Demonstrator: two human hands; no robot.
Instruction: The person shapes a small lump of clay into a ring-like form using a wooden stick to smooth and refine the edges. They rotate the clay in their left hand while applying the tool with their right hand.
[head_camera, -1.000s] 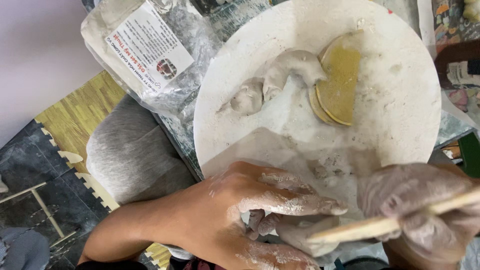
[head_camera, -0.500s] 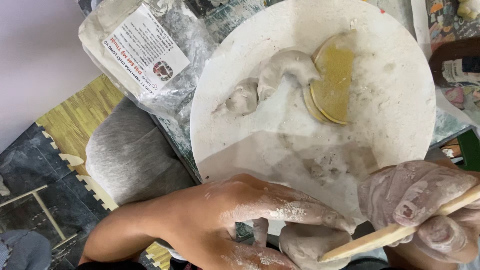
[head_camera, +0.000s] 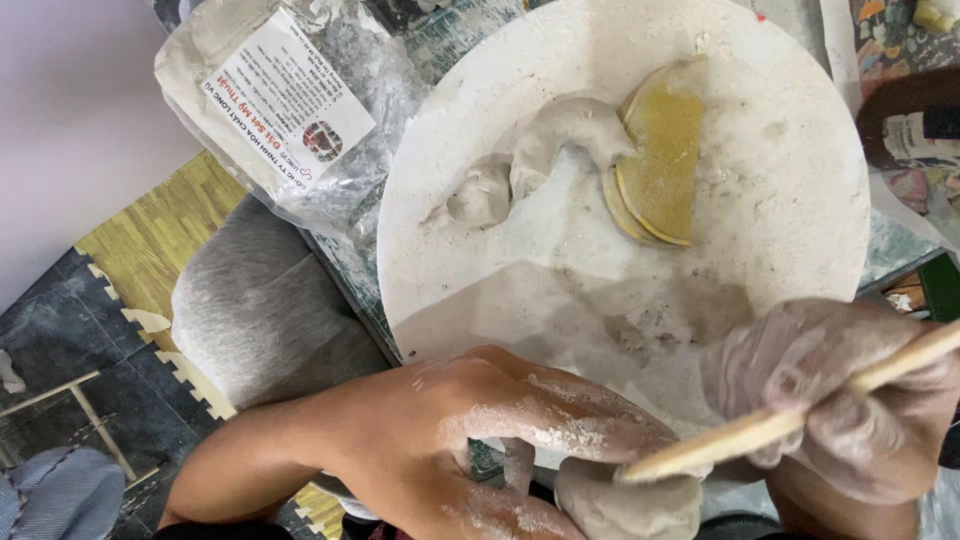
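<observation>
I see a pale grey lump of wet clay (head_camera: 625, 505) at the bottom edge of frame, just below the near rim of the round white clay-smeared board (head_camera: 800, 180). My left hand (head_camera: 480, 440), bare and dusted with dried clay, cups it from the left, fingers curled around and under it, thumb side on top; probably steadying it so the tool can work. My right hand (head_camera: 830, 400), coated grey with slip, pinches a flat pale wooden modelling stick (head_camera: 790, 420) between thumb and bunched fingers, its tip touching the top of the lump. The low slant looks right for scraping or smoothing.

On the board, toward its far side, lie a yellow half-round sponge (head_camera: 660, 165) and a curled grey strip of clay (head_camera: 560, 135) touching the sponge's left edge, parked clear of the hands I guess. Left of the board and beyond its rim, a clear plastic bag of grey clay with a white label (head_camera: 270, 110). Below-left of the board, a grey-clothed knee (head_camera: 260, 320) over dark and yellow foam floor mats (head_camera: 140, 250).

The lump's bottom is cut off by the frame; left fingertips hidden under it. The right hand is cropped at the edge, so I can't tell if it wears a thin glove or only slip.
</observation>
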